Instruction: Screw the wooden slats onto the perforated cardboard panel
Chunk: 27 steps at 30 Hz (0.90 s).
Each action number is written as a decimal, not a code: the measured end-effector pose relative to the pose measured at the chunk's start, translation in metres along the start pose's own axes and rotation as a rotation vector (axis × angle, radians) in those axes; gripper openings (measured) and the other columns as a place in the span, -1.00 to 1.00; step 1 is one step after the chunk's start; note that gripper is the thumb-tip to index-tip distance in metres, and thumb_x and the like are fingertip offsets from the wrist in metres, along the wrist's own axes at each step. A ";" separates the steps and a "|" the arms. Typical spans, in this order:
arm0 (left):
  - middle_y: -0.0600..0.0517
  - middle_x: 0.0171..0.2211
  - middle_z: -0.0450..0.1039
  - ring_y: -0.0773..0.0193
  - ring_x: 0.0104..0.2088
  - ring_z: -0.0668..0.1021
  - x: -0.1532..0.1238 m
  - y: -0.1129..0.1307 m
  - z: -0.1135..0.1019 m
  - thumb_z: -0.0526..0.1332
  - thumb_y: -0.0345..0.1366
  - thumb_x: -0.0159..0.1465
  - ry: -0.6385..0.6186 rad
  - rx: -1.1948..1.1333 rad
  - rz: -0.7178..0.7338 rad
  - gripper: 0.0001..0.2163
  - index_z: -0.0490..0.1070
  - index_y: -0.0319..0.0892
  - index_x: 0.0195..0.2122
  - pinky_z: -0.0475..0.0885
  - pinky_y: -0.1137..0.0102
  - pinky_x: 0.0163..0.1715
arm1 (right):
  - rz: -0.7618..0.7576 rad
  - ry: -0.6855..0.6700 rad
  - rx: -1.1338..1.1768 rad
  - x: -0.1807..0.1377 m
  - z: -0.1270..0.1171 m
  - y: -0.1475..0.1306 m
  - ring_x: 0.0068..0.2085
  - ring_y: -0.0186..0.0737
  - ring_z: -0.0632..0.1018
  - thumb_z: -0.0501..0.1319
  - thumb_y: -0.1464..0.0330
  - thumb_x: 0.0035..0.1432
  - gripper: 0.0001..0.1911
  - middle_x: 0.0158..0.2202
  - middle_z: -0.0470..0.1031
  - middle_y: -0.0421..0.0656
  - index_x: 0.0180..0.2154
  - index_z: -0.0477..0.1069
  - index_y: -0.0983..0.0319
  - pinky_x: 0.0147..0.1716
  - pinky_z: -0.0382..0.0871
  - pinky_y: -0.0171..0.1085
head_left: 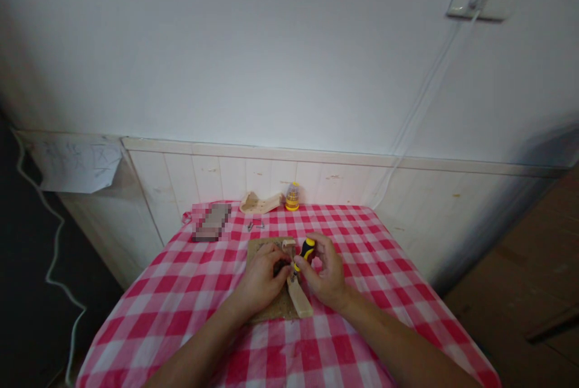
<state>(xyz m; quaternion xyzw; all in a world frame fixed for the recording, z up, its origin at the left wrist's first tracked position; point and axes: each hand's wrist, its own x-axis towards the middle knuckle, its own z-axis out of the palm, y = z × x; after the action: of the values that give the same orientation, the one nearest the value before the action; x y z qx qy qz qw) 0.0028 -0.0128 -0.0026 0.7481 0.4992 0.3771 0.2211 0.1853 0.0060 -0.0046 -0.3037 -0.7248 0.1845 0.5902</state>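
My right hand (pixel 326 270) is closed around a screwdriver with a yellow and black handle (pixel 308 248), held tilted over a pale wooden piece (pixel 299 297). My left hand (pixel 265 276) lies at the left side of that wood, fingers and thumb pinched together by a small dark thing (pixel 280 267) that I cannot make out. The wooden piece rests along the right side of a brown board (pixel 266 312). A small metal part (pixel 293 278) shows on the wood between both hands. The screwdriver's tip is too small to tell apart.
Farther back on the red and white checked tablecloth (pixel 353 225) lie several small screws (pixel 256 225). Behind them are a curved wooden piece (pixel 261 203) and a yellow container (pixel 292 197) by the wall. A blurred-out flat rectangle (pixel 212 222) lies at the back left.
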 end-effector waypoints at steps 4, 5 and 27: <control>-0.08 -0.13 0.54 0.05 -0.05 0.55 0.000 0.000 0.000 0.23 -0.37 0.29 -0.006 0.003 -0.003 -0.86 0.58 -0.12 -0.20 0.43 0.16 0.02 | -0.004 -0.029 -0.005 0.001 -0.001 -0.002 -0.31 -0.19 0.61 0.30 0.39 0.23 -0.58 -0.21 0.56 -0.14 0.10 0.31 0.12 -0.34 0.57 -0.23; -0.08 -0.13 0.53 0.05 -0.05 0.55 0.000 0.001 0.000 0.22 -0.38 0.30 -0.005 0.008 -0.005 -0.86 0.58 -0.13 -0.20 0.43 0.16 0.01 | -0.004 -0.031 -0.002 0.001 0.000 -0.002 -0.31 -0.19 0.61 0.31 0.39 0.23 -0.58 -0.22 0.56 -0.14 0.10 0.31 0.12 -0.35 0.57 -0.23; -0.07 -0.14 0.56 0.05 -0.05 0.56 0.000 -0.001 0.001 0.26 -0.37 0.28 0.011 0.023 -0.006 -0.88 0.59 -0.10 -0.20 0.43 0.17 0.01 | 0.067 0.070 0.033 0.003 0.004 0.004 -0.37 -0.26 0.55 0.32 0.38 0.21 -0.62 -0.29 0.49 -0.22 0.02 0.28 0.11 -0.39 0.48 -0.29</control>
<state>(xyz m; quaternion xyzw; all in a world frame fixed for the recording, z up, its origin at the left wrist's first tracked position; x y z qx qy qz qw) 0.0027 -0.0120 -0.0039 0.7470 0.5070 0.3747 0.2111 0.1815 0.0110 -0.0061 -0.3243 -0.6902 0.2053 0.6135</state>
